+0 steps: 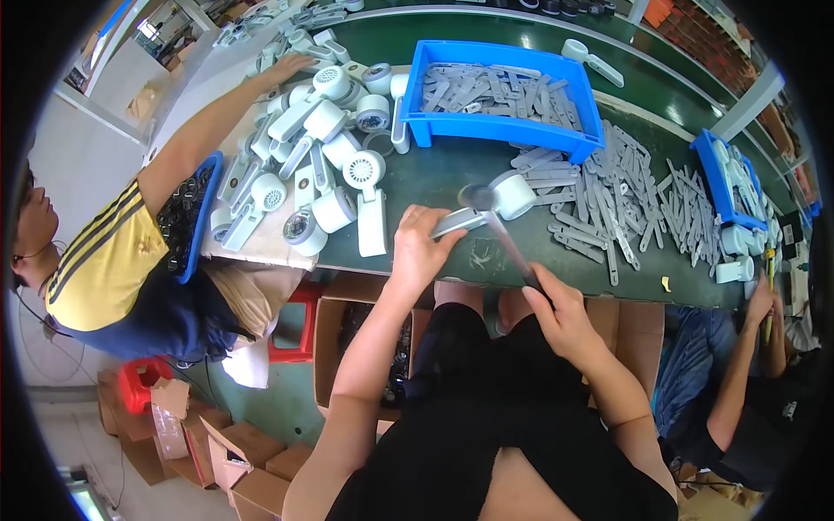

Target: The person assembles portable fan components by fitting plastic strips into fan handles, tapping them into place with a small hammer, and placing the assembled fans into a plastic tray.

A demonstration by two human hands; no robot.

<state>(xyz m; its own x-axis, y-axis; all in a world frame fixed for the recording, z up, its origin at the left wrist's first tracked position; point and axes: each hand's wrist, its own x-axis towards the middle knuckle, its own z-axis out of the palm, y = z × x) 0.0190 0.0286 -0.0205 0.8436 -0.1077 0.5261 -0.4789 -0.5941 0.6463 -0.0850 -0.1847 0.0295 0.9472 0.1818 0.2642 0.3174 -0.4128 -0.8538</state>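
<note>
My left hand point(420, 247) is closed on the handle of a white handheld fan point(513, 194), which lies near the front edge of the green bench. My right hand point(562, 314) grips a hammer point(511, 247) by its shaft. The hammer's rounded head is smeared by motion and hangs over the fan's handle near its round head; whether they touch I cannot tell. Right of the fan lie many loose grey plastic strips point(608, 187), spread over the bench.
A blue bin point(504, 133) of grey strips stands behind the fan. White fans point(326, 122) are heaped at the left, where a co-worker's arm point(200, 122) reaches in. Another blue bin point(737, 215) and a second co-worker's hands point(763, 300) are at the right. Open cardboard boxes point(347, 291) sit below.
</note>
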